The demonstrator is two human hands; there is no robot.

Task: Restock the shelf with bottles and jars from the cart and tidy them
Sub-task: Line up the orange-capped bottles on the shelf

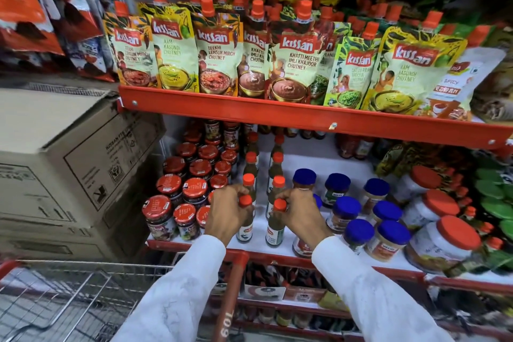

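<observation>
My left hand (226,212) grips the neck of a red-capped green sauce bottle (245,233) standing at the front of the middle shelf (277,254). My right hand (298,215) grips a second red-capped sauce bottle (275,233) beside it. Each bottle heads a row of like bottles (251,159) running back into the shelf. Red-lidded dark jars (194,187) stand packed to the left. Blue-lidded jars (358,208) stand to the right. The wire cart (63,294) sits at bottom left, and nothing shows inside it.
Cardboard boxes (69,164) are stacked left of the shelf. The upper shelf (277,112) holds chutney pouches (216,50) with orange caps. Large red-lidded plastic jars (444,239) stand at the far right. The cart's red handle (229,300) runs between my arms. A lower shelf holds more bottles (277,316).
</observation>
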